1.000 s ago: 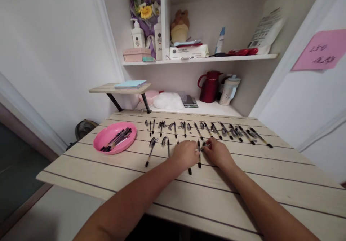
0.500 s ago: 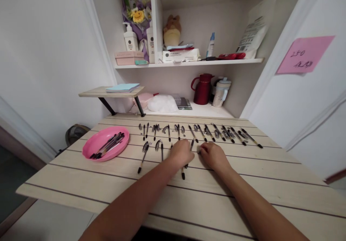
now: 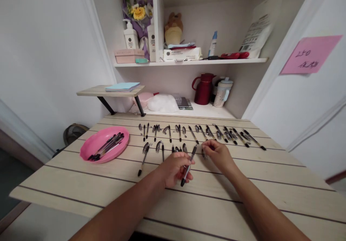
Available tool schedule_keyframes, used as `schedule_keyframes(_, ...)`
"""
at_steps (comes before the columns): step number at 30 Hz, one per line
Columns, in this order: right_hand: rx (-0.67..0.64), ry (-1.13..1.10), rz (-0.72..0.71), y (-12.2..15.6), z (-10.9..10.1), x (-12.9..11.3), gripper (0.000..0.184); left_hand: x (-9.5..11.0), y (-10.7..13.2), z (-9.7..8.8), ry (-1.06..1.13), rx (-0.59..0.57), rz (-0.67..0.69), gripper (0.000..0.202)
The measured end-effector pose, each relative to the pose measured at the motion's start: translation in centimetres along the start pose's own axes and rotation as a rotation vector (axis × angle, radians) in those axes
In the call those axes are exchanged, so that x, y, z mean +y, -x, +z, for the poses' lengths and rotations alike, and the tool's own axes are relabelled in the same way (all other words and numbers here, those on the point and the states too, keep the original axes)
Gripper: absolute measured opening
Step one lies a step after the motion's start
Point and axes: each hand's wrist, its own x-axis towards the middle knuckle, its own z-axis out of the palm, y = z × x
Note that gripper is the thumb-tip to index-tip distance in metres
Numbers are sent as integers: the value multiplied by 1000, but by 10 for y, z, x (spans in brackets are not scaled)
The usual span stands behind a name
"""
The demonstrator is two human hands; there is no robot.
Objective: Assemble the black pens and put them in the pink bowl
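My left hand point(image 3: 174, 167) is closed around a pen point(image 3: 188, 167), which slants with its black end down towards me. To the right, my right hand point(image 3: 217, 155) pinches a small dark, see-through pen cap point(image 3: 204, 154) just over the table. The two hands are apart. Beyond them lies a row of pens without caps point(image 3: 170, 134), with loose caps point(image 3: 184, 130) beside them. In a nearer row, one pen point(image 3: 143, 160) lies left of my left hand, and several pens and caps there are partly hidden behind that hand.
A pink bowl point(image 3: 124, 150) holding several pens stands on the left of the wooden table point(image 3: 108, 188). A small raised shelf point(image 3: 92, 91) bears blue paper point(image 3: 123, 86). At the back stand a red jug point(image 3: 204, 91) and a pale tumbler point(image 3: 222, 93).
My left hand has turned and come towards me, with the pen now showing in it. My right hand has lifted slightly with the cap. The view has shifted a little.
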Motion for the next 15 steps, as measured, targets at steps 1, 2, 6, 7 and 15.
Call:
schedule_keyframes(1,1,-164,65,0,-2,-2,16,-3,1,0,-3,-18,3,20)
schedule_keyframes(2,-1,-311,122,2,-3,-5,20,-6,1,0,-2,-34,15,19)
schedule_keyframes(6,-13,-697,240,9,-5,-20,28,-9,-1,2,-6,-34,50,17)
schedule_keyframes(7,-19,-751,251,10,-5,-23,27,-9,-1,2,-12,-21,49,17)
schedule_keyframes(15,-44,-815,247,14,-7,-27,23,-6,-3,3,-61,20,36,16)
